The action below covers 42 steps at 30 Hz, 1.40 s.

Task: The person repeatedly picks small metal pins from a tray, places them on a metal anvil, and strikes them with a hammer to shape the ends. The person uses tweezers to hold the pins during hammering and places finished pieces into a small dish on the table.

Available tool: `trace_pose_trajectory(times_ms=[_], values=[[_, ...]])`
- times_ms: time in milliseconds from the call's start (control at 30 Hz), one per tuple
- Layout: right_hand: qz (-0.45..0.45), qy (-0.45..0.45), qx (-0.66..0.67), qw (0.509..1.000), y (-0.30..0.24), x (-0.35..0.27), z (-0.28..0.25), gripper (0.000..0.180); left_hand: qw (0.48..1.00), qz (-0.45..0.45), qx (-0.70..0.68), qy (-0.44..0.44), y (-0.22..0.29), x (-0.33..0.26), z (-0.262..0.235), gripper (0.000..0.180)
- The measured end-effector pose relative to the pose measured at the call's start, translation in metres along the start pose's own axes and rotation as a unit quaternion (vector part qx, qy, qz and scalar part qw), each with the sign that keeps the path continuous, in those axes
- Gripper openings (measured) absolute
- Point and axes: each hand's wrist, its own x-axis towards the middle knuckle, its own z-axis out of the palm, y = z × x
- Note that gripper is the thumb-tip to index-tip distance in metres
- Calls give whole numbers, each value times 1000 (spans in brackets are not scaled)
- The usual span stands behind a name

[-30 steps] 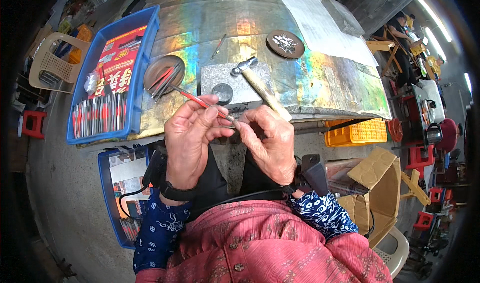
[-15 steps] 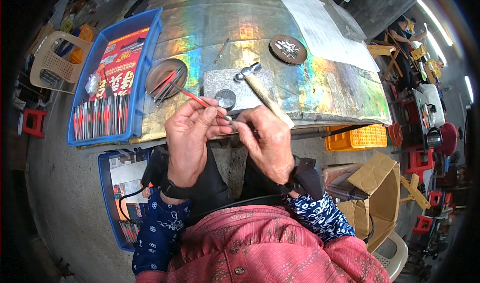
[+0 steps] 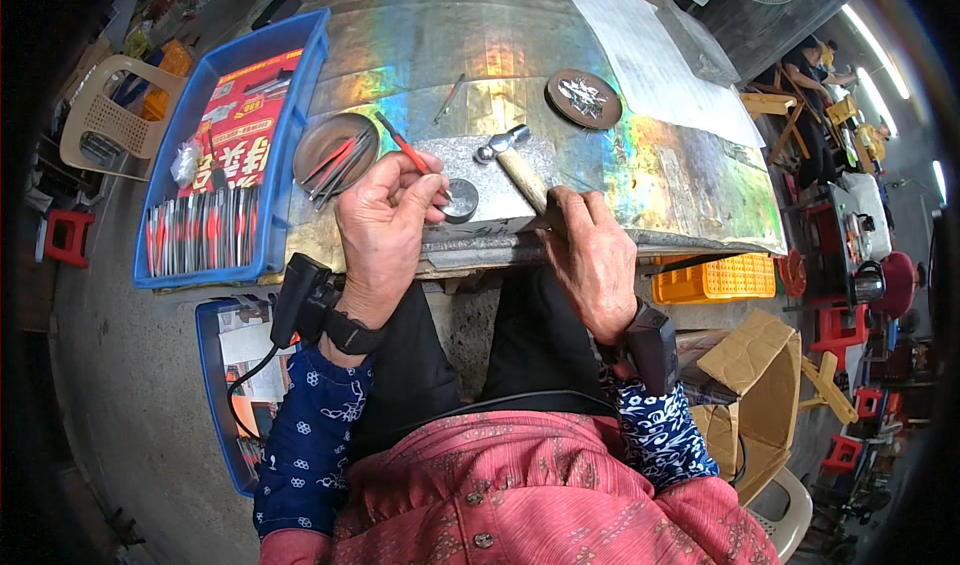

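My left hand [image 3: 385, 230] pinches a slim red rod [image 3: 405, 147] with a dark upper end, tilted up to the left. Its lower end comes down by a round dark metal block [image 3: 460, 201] on a grey stone slab [image 3: 492, 203]. My right hand [image 3: 592, 260] is closed around the lower handle of a hammer [image 3: 522, 182], whose head lies over the slab. Left of the slab, a round brown bowl [image 3: 322, 137] holds several red and grey rods. Beyond the hammer, a brown dish [image 3: 556, 105] carries small silvery pieces.
A blue tray [image 3: 278, 180] of upright slim rods and red printed packaging stands at the table's left. Another thin rod [image 3: 449, 99] lies farther back, and a white sheet [image 3: 650, 70] at back right. A yellow crate [image 3: 713, 280] and an open cardboard box [image 3: 770, 375] sit below right.
My right hand has left the rod, moved right and taken hold of the hammer handle. My left hand still holds the rod, now steeper and beside the metal block.
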Motion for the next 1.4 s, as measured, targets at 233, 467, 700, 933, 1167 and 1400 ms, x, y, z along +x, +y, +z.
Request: trace_pose_trajectory(times_ms=[233, 467, 700, 933, 1167, 1400], values=[[10, 10, 18, 1000, 3, 0, 7, 45, 1000, -2, 22, 3, -1, -1, 1, 10], [13, 7, 20, 1000, 3, 0, 9, 46, 1000, 0, 30, 0, 0, -1, 2, 9], [6, 22, -21, 1000, 5, 0, 13, 42, 982, 88, 169, 4, 2, -5, 5, 6], [-32, 89, 69, 993, -6, 11, -24, 27, 954, 172, 245, 19, 6, -7, 8, 9], [-111, 91, 153, 978, -34, 8, -97, 28, 954, 162, 250, 29, 8, -8, 10, 7], [-174, 61, 127, 975, -49, 12, -113, 33, 953, 155, 257, 33, 7, -8, 12, 12]])
